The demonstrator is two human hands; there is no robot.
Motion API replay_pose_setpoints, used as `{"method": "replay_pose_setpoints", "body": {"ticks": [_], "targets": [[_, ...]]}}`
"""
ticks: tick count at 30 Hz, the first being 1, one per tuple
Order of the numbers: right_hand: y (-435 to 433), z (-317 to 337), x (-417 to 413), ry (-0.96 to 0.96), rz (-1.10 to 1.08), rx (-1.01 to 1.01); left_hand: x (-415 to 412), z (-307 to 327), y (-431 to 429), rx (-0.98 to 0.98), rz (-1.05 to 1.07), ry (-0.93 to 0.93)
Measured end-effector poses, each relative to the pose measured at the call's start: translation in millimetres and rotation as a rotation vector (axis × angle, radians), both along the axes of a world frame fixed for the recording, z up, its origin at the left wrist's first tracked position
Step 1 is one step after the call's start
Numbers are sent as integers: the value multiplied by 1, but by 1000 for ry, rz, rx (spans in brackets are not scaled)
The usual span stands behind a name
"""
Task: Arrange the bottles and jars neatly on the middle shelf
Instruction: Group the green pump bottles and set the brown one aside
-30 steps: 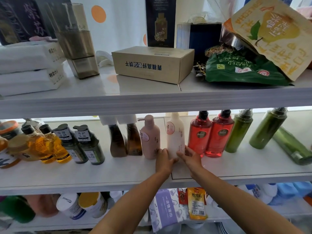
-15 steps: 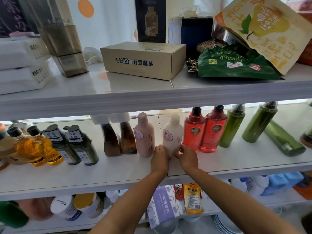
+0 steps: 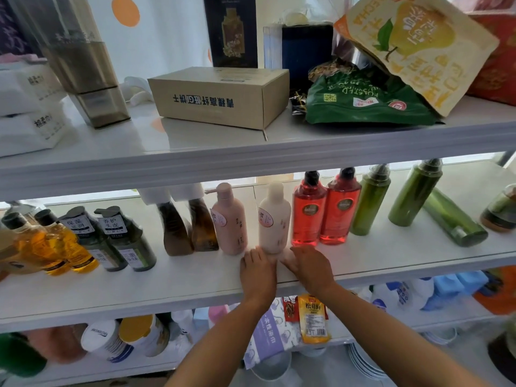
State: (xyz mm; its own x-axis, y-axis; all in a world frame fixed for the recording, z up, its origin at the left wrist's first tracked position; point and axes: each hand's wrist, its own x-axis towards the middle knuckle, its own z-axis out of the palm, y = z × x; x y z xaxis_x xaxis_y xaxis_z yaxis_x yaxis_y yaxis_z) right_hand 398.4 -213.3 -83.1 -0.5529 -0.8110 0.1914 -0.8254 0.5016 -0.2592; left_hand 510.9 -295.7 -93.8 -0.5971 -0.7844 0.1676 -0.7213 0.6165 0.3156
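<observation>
A white, glossy shelving unit (image 3: 111, 174) is shown; its middle shelf (image 3: 167, 280) is backlit from the far side. Behind the top shelf (image 3: 195, 146), a white wall (image 3: 167, 46) with orange dots (image 3: 125, 11) is seen.

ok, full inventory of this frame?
amber plastic bottles: 2, yellow-orange, white middle shelf, far left
dark green labelled bottles: 2, dark green, left
brown white-capped bottles: 2, brown, centre-left
pink pump bottle: 1, pink, centre
cream plastic bottle: 1, cream, right of pink
red black-capped bottles: 2, red, right of cream
green cylindrical bottles: 3, green, right; one lying
cardboard box: 1, tan, upper shelf centre
green snack bag: 1, green, upper shelf right
yellow pear-print pouch: 1, yellow, above bag
left hand: 1, open, fingertips at cream bottle's base
right hand: 1, open, same
</observation>
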Motion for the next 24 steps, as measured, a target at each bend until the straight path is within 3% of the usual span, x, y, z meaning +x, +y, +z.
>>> {"method": "replay_pose_setpoints", "body": {"ticks": [4,11,17,24], "targets": [[35,-5,-12,136,193,11,3,-4,31,-210,-129,-43],[138,1,-77,29,234,146,-59,6,114,-104,-246,-140],[234,12,-163,12,60,120,-141,19,207,108,-309,-73],[264,43,-246,-155,-235,-126,-231,40,232,280,-278,13]]}}
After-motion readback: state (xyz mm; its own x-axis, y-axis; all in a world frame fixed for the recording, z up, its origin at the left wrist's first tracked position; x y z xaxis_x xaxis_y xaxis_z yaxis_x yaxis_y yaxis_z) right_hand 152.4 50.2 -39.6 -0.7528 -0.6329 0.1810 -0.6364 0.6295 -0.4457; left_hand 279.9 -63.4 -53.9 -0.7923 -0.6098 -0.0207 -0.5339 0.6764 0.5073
